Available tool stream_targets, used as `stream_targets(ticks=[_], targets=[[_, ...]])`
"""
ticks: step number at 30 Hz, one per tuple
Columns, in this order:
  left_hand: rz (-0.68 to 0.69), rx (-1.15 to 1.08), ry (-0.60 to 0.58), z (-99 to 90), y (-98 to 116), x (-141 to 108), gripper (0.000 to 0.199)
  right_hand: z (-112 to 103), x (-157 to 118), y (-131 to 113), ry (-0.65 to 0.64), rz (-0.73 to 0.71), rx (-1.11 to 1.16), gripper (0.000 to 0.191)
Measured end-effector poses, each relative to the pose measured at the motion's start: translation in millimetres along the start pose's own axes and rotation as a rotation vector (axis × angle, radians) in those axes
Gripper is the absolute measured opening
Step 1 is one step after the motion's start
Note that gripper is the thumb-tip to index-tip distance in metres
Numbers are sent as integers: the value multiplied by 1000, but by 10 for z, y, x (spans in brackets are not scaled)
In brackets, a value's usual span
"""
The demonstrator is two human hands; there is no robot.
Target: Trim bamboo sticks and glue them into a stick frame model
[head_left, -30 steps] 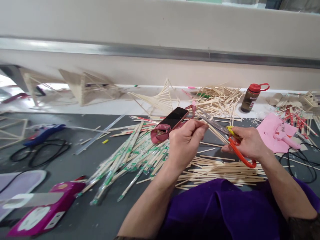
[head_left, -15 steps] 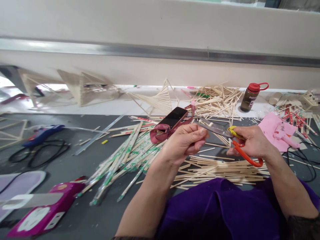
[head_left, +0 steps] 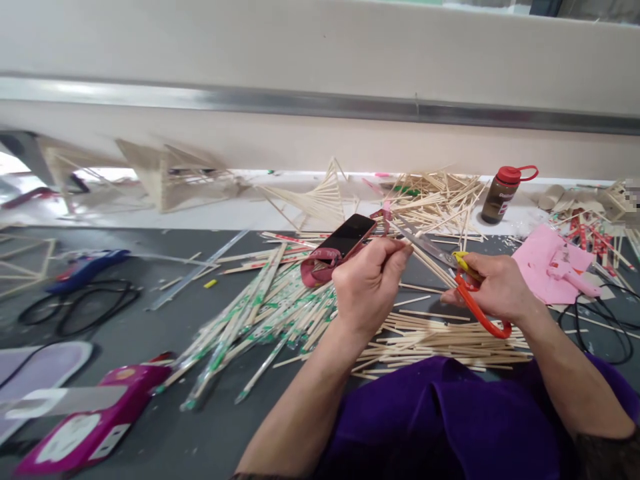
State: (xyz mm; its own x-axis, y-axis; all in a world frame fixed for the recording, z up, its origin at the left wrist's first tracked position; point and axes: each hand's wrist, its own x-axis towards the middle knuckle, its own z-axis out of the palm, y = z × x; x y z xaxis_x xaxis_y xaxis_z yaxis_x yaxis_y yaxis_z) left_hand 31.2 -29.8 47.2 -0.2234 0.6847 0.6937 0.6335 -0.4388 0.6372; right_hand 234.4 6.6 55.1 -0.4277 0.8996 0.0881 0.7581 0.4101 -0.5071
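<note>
My right hand [head_left: 493, 283] is closed round scissors [head_left: 463, 280] with orange and yellow handles, their metal blades pointing left toward my left hand. My left hand [head_left: 370, 277] is closed, its thumb and fingers pinching the upper end of thin wooden sticks [head_left: 433, 263]. These slant down to the right, just under the blades, and reach the fingers of my right hand. Below my hands lies a loose pile of similar sticks [head_left: 445, 340]. Just behind my left hand rests a phone [head_left: 353, 233] with a dark red strap [head_left: 320, 267].
Green-printed wrapped sticks [head_left: 255, 320] spread left of centre. A blue glue gun [head_left: 87, 270] with a cable and a magenta box [head_left: 83, 427] lie further left. Behind stand stick structures [head_left: 320, 200], a stick heap [head_left: 435, 200] and a red-capped bottle [head_left: 500, 193]. A pink glue gun [head_left: 570, 277] lies right.
My left hand has turned, its knuckles now upward, and the wooden sticks show between my hands. The scissors have shifted slightly left, their blades now above the sticks.
</note>
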Motion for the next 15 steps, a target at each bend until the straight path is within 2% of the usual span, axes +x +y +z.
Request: stream_targets(ticks=[3, 7, 11, 15], targets=[[-129, -88, -83, -27, 32, 13, 14, -22, 3, 19, -31, 3, 27, 44], [-393, -370, -177, -29, 64, 54, 15, -52, 6, 36, -35, 1, 20, 41], [-657, -667, -274, -33, 77, 111, 30, -67, 13, 62, -18, -41, 1, 42], [-849, -848, -422, -78, 56, 162, 41, -76, 15, 105, 23, -130, 3, 51]])
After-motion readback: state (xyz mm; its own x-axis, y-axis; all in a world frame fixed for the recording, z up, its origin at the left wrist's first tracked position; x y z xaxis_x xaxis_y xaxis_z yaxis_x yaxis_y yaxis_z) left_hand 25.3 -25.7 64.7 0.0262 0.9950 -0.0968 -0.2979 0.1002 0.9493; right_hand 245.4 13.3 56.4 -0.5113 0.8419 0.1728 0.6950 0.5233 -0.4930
